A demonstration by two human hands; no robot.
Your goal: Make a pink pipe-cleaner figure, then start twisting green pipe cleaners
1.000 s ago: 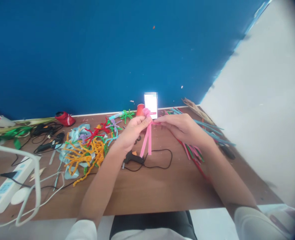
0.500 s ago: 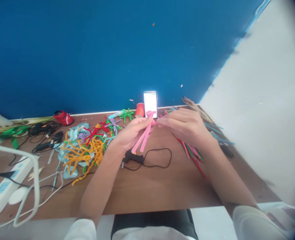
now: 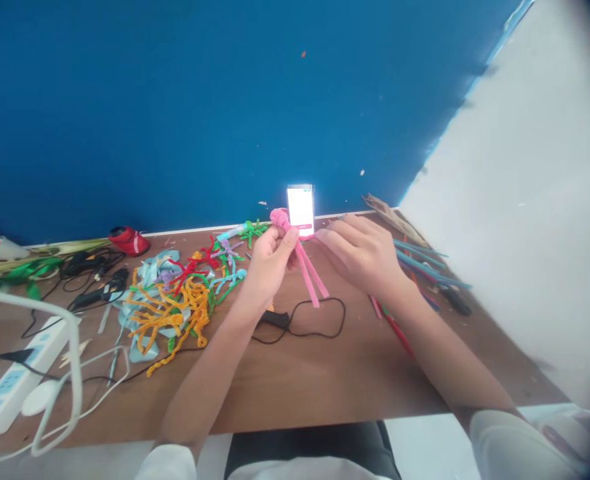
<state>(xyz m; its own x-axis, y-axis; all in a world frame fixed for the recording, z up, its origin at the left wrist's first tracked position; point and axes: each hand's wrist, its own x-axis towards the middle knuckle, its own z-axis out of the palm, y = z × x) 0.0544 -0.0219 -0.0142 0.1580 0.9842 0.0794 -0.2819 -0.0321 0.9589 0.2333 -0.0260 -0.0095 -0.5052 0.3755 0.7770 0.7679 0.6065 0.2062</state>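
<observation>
My left hand [image 3: 271,261] pinches a pink pipe-cleaner figure [image 3: 279,218] just below its rounded, coiled head. Two straight pink strands hang from it, slanting down to the right. My right hand [image 3: 362,250] has its fingers closed on another pink pipe-cleaner strand [image 3: 309,237] that runs across from the figure. Behind the hands a lit phone [image 3: 301,208] stands upright against the wall; its screen is too bright to read. Below the left wrist lies a black glue gun [image 3: 275,320], partly covered by that hand.
Twisted orange pipe cleaners [image 3: 175,317], small coloured figures and light-blue ribbon lie in a heap at left. A white power strip [image 3: 22,373] and a white curved bar [image 3: 76,360] are at far left. Loose pipe cleaners [image 3: 419,250] lie at right. A blue wall [image 3: 199,120] rises behind the table.
The pink figure has tilted: its head moved left and its hanging strands swung from lower left to lower right. My left hand has turned with it. The right hand stays closed beside it.
</observation>
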